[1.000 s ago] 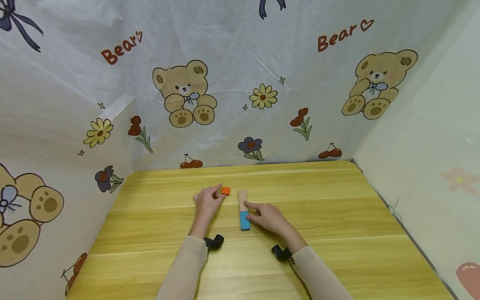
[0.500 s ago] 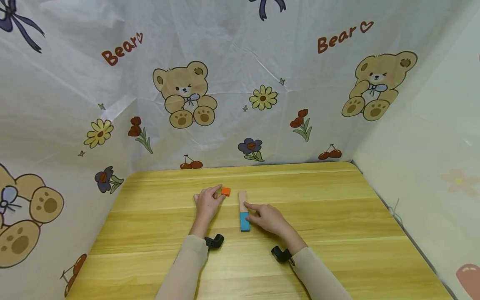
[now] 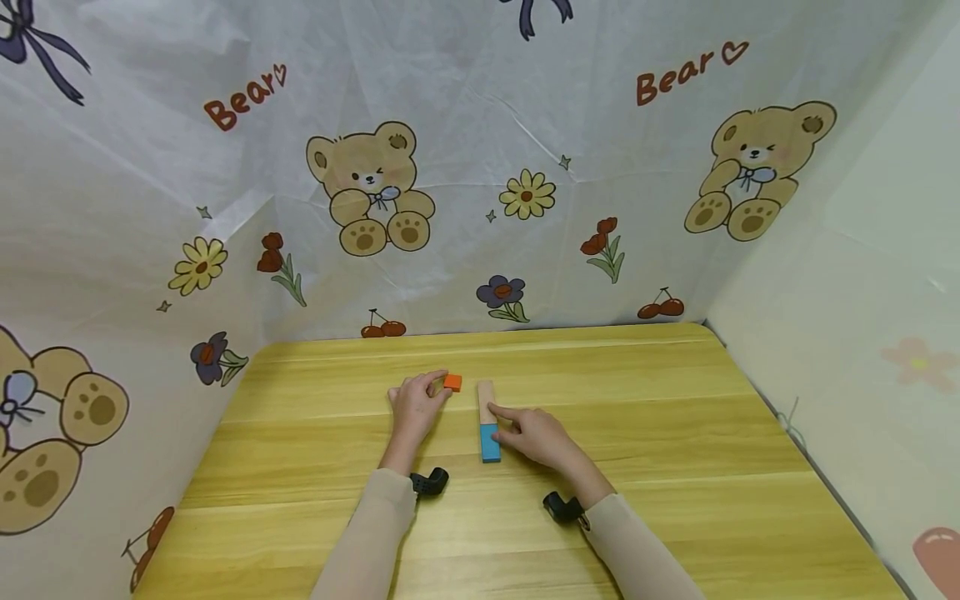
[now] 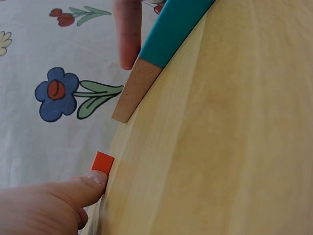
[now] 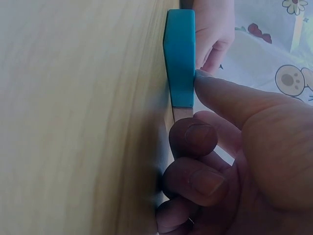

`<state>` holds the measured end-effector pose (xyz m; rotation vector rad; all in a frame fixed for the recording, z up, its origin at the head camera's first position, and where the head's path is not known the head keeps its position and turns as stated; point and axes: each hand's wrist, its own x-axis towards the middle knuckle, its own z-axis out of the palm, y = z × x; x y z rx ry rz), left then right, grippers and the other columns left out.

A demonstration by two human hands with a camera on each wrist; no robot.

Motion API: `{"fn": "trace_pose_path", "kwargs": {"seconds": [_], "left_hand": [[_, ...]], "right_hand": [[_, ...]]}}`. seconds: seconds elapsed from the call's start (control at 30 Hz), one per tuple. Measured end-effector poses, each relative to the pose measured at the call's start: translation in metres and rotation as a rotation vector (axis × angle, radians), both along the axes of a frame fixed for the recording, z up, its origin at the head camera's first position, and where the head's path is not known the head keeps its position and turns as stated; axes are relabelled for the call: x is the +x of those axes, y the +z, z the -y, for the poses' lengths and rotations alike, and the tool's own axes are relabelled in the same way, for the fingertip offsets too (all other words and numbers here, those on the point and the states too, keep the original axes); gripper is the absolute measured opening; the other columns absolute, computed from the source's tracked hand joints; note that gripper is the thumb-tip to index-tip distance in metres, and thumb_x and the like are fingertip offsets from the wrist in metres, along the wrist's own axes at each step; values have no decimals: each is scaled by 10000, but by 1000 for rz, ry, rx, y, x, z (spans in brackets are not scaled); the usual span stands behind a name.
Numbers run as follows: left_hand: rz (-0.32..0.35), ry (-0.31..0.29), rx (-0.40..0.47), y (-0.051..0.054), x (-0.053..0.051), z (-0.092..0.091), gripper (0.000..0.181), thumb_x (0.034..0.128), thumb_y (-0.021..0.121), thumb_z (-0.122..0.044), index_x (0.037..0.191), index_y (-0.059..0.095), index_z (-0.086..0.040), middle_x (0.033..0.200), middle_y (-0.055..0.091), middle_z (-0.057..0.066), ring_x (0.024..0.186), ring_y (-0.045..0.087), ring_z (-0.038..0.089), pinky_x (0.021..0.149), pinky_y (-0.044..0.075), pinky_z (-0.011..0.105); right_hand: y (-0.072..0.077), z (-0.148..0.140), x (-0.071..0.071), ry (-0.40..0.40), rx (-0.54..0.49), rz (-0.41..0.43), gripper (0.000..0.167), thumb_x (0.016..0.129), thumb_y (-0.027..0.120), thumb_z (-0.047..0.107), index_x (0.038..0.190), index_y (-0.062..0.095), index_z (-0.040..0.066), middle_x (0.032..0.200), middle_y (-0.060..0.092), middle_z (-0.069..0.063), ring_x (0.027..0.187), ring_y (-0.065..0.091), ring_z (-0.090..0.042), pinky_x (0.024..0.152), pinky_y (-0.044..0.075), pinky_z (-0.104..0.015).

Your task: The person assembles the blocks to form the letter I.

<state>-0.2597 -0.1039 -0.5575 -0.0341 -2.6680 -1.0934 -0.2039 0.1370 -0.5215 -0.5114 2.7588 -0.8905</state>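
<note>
On the wooden table, a small orange block [image 3: 453, 382] lies flat, and my left hand [image 3: 416, 404] pinches its left side with thumb and index finger. In the left wrist view, the thumb lies on the orange block [image 4: 102, 161]; the index finger is hidden. To its right, a plain wooden block [image 3: 486, 393] and a blue block [image 3: 490, 450] lie end to end in one strip, the blue one nearer me. My right hand [image 3: 542, 435] touches both from the right. Its extended index finger rests on the plain block, and its thumb [image 5: 222, 95] touches the blue block's side.
The table [image 3: 675, 433] extends to both sides of the blocks. Behind it hangs a bear-printed cloth [image 3: 465, 108], with a pale wall [image 3: 862, 292] at the right. Small black cameras [image 3: 430, 482] sit on both wrists.
</note>
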Motion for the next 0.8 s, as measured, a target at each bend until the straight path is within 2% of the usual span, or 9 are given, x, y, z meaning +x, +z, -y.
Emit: {"fn": "trace_pose_path", "kwargs": {"seconds": [0.5,0.8], "left_hand": [[14,8,39,0,1,0,325,942,824,-271,1254,791,-183,699,499,-6,713,423,205,843,192,442],[20,25,122,0,-1,0,335,934,833,-278,1249,795,-172,665,471,-27,659,408,191,878,192,451]], "right_hand": [[0,0,0,2,-5,7,543,1029,702,348,1548,577,252,565,406,57,501,323,-110,526,252,-244],[0,0,1,0,-5,11,547,1031,699,356,1553,570,256,566,403,56,502,316,-106,528,254,-241]]}}
